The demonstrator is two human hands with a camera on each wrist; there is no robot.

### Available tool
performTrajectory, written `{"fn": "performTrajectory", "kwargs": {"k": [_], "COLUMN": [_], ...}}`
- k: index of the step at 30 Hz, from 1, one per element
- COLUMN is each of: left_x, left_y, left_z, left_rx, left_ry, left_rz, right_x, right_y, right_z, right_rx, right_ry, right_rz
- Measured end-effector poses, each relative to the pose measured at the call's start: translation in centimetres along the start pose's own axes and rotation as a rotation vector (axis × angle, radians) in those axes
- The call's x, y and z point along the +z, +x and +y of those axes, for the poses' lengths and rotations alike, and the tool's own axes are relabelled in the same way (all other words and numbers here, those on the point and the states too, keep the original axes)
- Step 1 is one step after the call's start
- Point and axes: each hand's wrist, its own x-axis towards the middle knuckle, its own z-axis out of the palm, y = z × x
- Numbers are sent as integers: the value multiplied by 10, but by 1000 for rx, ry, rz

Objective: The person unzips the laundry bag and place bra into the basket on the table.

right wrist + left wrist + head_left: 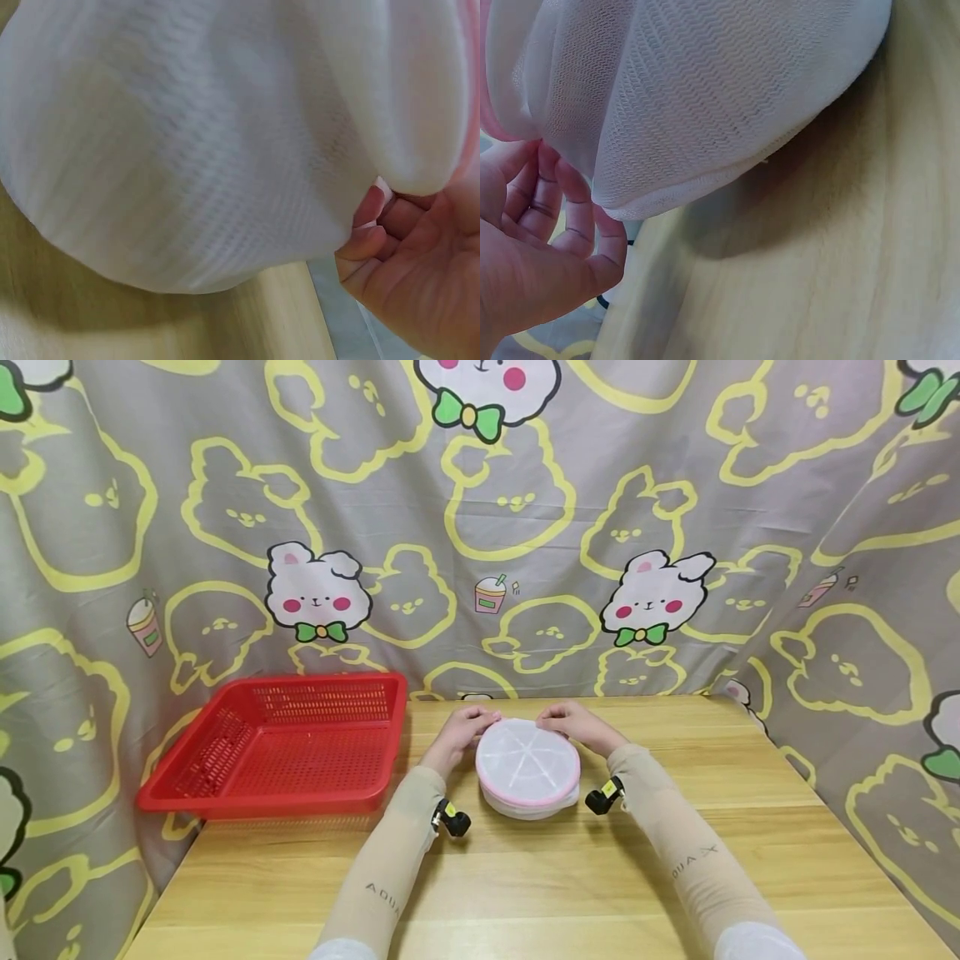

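Note:
A round white mesh laundry bag (527, 760) with pink trim sits on the table in front of me, its segmented top facing up. My left hand (459, 733) pinches its far left edge between thumb and fingers. In the left wrist view, the curled left fingers (574, 206) lie against the pink-trimmed edge and the white mesh side (720, 97). At the far right edge my right hand (583, 727) pinches the bag too. The right wrist view shows those fingertips (367, 217) tucked under the rim, partly hidden by the mesh.
A red plastic basket (390, 752) with slotted walls stands left of the bag, near the table's left edge. The wooden table (540, 893) meets a patterned grey curtain (525, 568) behind it and at both sides. A small black camera is strapped to each wrist.

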Motion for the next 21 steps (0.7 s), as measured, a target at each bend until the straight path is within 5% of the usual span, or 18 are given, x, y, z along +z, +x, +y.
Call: {"fn": "performTrajectory", "kwargs": {"k": [21], "left_x": [-7], "left_y": [-10], "left_z": [-7], "left_rx": [28], "left_ry": [-105], "left_rz": [59], "right_x": [4], "right_y": [-8], "right_z": [5], "right_rx": [-30], "right_ry": [69], "right_rz": [62]}}
